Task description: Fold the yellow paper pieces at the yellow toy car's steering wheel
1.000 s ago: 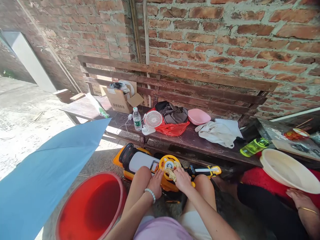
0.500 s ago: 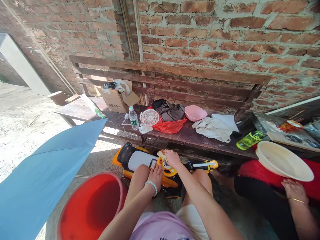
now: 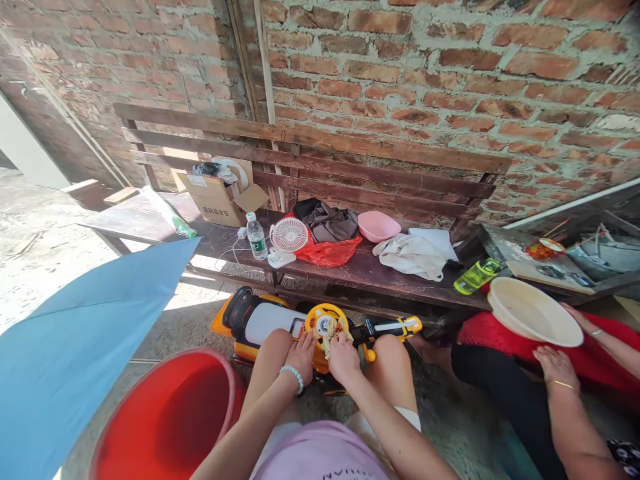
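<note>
A yellow and black ride-on toy vehicle [image 3: 268,323] with a white seat stands between my knees. Its yellow steering wheel [image 3: 313,315] faces up, and a jointed yellow and black arm [image 3: 403,325] reaches to the right. Bunched in the fingers of my right hand [image 3: 345,361] is a pale yellowish cloth [image 3: 330,337], pressed against the near right side of the wheel. My left hand [image 3: 301,357], wearing a beaded bracelet, lies with fingers stretched out at the wheel's near left edge. Its fingertips touch the toy; nothing shows in that hand.
Along the brick wall, a wooden bench [image 3: 240,252] bears a cardboard box [image 3: 210,200], water bottle [image 3: 257,239], small fan [image 3: 289,235] and pink basin [image 3: 379,227]. A red tub [image 3: 170,413] stands left, under a blue canopy [image 3: 100,333]. At right, other people's hands touch a cream basin [image 3: 535,313].
My right hand has moved the cloth from the wheel's far side toward me, uncovering the wheel. My left hand stays near its left edge. Another person's hand has appeared at the cream basin.
</note>
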Available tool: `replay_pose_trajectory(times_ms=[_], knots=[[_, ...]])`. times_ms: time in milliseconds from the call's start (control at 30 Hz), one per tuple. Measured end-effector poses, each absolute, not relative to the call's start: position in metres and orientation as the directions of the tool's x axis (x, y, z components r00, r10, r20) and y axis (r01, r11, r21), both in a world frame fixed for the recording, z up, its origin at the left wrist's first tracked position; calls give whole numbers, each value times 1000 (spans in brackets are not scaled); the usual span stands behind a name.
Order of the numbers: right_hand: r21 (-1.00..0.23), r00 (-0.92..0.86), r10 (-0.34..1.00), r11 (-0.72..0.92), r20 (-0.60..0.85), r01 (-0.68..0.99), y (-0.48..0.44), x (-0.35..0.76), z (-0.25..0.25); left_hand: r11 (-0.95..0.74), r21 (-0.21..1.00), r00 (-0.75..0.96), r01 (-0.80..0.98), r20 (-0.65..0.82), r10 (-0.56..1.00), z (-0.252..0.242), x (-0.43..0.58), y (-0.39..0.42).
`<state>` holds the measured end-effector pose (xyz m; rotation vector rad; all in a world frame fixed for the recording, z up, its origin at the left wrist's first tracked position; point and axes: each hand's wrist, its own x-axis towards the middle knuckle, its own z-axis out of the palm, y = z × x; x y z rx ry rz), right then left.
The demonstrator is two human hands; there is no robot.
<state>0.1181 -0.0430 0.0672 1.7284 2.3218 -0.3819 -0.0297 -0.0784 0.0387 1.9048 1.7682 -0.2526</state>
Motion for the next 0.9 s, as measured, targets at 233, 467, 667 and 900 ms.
replay_pose_trajectory(times_ms=[233,467,667,900], knots=[[-327,-493,833,407,-250,853,-64,109,51,-7,337,157,942,-422,893,28,-36,-79],[-481,-276,952,180,-136,858,11,157,65,-3,290,147,957,-474,868,23,-36,-81],[-211,-198,953,150,-229,966,66,111,76,-9,299,157,954,-476,865,25,-35,-81],[-188,-487,849,454,-206,871,50,56,69,-62,305,213,950,-493,844,38,-40,-80]])
